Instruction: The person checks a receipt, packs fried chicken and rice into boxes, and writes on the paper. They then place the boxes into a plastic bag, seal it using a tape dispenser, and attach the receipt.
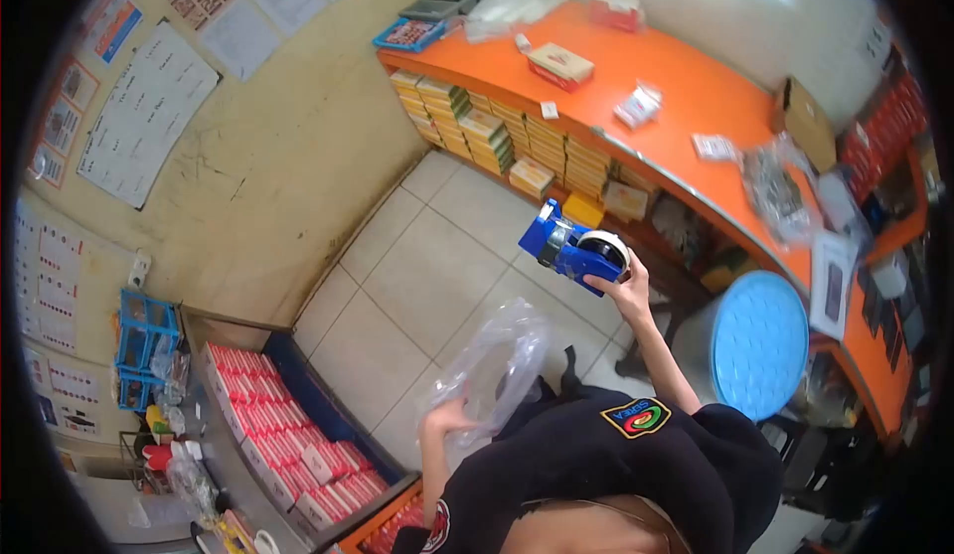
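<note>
My right hand [629,288] is closed around one end of a blue tape dispenser [566,248], held out over the tiled floor. A roll of tape [604,250] sits in the dispenser at the end nearest my fingers. Lower down, my left hand [449,418] grips a clear plastic bag [497,355], which hangs loosely in front of my body. Part of the left fingers is hidden by the bag's folds.
An orange counter [686,157] curves along the far side and right, with stacked boxes [566,157] beneath. A blue round stool [760,345] stands to my right. At lower left, a dark-edged bin [333,390] holds rows of red-and-white packs [268,405].
</note>
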A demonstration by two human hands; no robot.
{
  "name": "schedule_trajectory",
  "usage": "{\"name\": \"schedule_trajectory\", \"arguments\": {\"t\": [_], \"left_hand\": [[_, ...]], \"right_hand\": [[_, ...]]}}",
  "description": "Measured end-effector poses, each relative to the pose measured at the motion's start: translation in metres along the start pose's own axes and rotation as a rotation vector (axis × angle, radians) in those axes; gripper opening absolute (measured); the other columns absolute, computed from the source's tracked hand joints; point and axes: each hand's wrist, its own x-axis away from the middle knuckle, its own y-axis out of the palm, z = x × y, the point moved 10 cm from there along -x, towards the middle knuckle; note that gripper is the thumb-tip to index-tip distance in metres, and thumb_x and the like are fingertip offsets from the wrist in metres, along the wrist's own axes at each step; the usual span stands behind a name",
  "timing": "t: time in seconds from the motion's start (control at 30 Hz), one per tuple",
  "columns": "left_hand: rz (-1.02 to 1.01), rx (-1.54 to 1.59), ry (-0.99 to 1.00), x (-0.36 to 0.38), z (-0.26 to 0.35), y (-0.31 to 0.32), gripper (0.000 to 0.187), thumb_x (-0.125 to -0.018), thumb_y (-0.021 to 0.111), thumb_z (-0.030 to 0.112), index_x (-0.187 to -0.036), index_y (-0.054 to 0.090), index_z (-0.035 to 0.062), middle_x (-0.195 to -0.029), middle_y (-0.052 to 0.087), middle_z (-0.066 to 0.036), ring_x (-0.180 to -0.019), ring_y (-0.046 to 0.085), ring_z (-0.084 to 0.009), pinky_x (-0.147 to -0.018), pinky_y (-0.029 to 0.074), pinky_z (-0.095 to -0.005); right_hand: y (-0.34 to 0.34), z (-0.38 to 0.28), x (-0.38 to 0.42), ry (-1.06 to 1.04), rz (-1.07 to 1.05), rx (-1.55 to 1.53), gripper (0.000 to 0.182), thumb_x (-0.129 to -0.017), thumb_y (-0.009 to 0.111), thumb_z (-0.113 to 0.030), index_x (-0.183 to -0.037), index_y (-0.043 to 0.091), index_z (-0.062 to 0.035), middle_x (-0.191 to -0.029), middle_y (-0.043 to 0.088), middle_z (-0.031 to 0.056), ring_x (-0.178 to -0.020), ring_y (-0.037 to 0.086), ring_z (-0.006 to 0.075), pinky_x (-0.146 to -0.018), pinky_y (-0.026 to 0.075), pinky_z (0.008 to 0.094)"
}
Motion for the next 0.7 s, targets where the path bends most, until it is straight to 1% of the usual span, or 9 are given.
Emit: {"name": "schedule_trajectory", "arguments": {"t": [0.07, 0.17, 0.23, 0.3, 0.37, 0.5, 0.53, 0.6, 0.7], "left_hand": [[0.068, 0.013, 0.050, -0.015, -0.010, -0.043, 0.116, -0.064, 0.071, 0.034, -0.138, -0.016, 0.0152, -0.131, 0.037, -0.027, -0.118, 0.045, -0.0299, -0.096, 0.034, -0.0303], [0.055, 0.233, 0.087, -0.059, -0.004, -0.126, 0.133, -0.058, 0.079, 0.036, -0.132, -0.027, 0.0063, -0.134, 0.030, -0.029, -0.123, 0.037, -0.0326, -0.102, 0.028, -0.0299], [-0.120, 0.169, -0.067, -0.082, -0.006, -0.176, 0.137, -0.060, 0.079, 0.026, -0.122, -0.041, 0.0090, -0.137, 0.024, -0.029, -0.127, 0.032, -0.0302, -0.101, 0.028, -0.0287], [-0.187, 0.093, -0.108, -0.112, 0.005, -0.246, 0.134, -0.060, 0.078, 0.022, -0.123, -0.040, 0.0107, -0.140, 0.015, -0.030, -0.129, 0.028, -0.0280, -0.100, 0.030, -0.0281], [-0.053, -0.104, 0.325, -0.152, 0.037, -0.330, 0.136, -0.058, 0.079, 0.019, -0.123, -0.040, 0.0112, -0.142, 0.005, -0.029, -0.130, 0.025, -0.0272, -0.100, 0.031, -0.0283], [-0.306, -0.022, 0.399, -0.186, 0.120, -0.458, 0.140, -0.049, 0.081, 0.016, -0.127, -0.035, 0.0092, -0.144, -0.005, -0.023, -0.129, 0.026, -0.0254, -0.100, 0.032, -0.0319], [-0.317, -0.027, 0.394, -0.201, 0.135, -0.488, 0.140, -0.049, 0.081, 0.016, -0.127, -0.035, 0.0092, -0.144, -0.005, -0.023, -0.129, 0.026, -0.0254, -0.100, 0.032, -0.0319], [-0.256, -0.067, 0.775, -0.210, 0.197, -0.551, 0.138, -0.052, 0.082, 0.027, -0.132, -0.029, 0.0152, -0.143, -0.014, -0.024, -0.133, 0.014, -0.0229, -0.080, 0.044, -0.0322], [-0.190, -0.175, 1.041, -0.236, 0.263, -0.640, 0.141, -0.047, 0.083, 0.042, -0.136, -0.023, 0.0134, -0.144, -0.015, -0.021, -0.134, 0.011, -0.0276, -0.090, 0.039, -0.0363]], "right_hand": [[0.024, 0.010, -0.063, -0.043, 0.030, 0.011, 0.058, -0.058, 0.081, -0.006, -0.109, 0.053, -0.0005, -0.099, 0.060, 0.0061, -0.090, 0.057, 0.0134, -0.082, 0.046, 0.0269], [0.049, 0.025, -0.149, -0.088, 0.137, 0.028, 0.064, -0.058, 0.081, -0.009, -0.113, 0.051, -0.0016, -0.101, 0.059, 0.0058, -0.091, 0.057, 0.0130, -0.081, 0.046, 0.0265], [0.058, 0.033, -0.186, -0.061, 0.214, -0.002, 0.062, -0.058, 0.081, -0.008, -0.113, 0.051, -0.0015, -0.102, 0.059, 0.0059, -0.091, 0.056, 0.0132, -0.082, 0.046, 0.0267], [0.059, 0.030, -0.228, -0.144, 0.281, -0.017, 0.059, -0.059, 0.080, -0.006, -0.111, 0.051, -0.0017, -0.102, 0.059, 0.0058, -0.092, 0.056, 0.0136, -0.084, 0.045, 0.0287], [0.050, 0.032, -0.275, -0.153, 0.318, 0.042, 0.061, -0.059, 0.080, -0.005, -0.113, 0.051, -0.0020, -0.103, 0.058, 0.0061, -0.093, 0.056, 0.0143, -0.084, 0.045, 0.0293], [0.019, -0.013, -0.343, -0.043, 0.503, 0.117, 0.059, -0.060, 0.079, -0.004, -0.112, 0.051, -0.0016, -0.101, 0.059, 0.0078, -0.091, 0.057, 0.0149, -0.081, 0.047, 0.0277], [0.007, -0.021, -0.365, -0.141, 0.512, 0.168, 0.059, -0.060, 0.078, -0.004, -0.113, 0.051, -0.0010, -0.100, 0.059, 0.0081, -0.090, 0.057, 0.0147, -0.079, 0.047, 0.0269], [-0.041, -0.012, -0.409, -0.248, 0.549, 0.257, 0.059, -0.061, 0.078, -0.005, -0.113, 0.051, 0.0000, -0.099, 0.060, 0.0080, -0.089, 0.057, 0.0141, -0.078, 0.047, 0.0261], [-0.082, -0.002, -0.477, -0.212, 0.604, 0.232, 0.053, -0.061, 0.078, -0.009, -0.108, 0.055, -0.0006, -0.098, 0.060, 0.0055, -0.088, 0.056, 0.0132, -0.081, 0.043, 0.0266]]}}
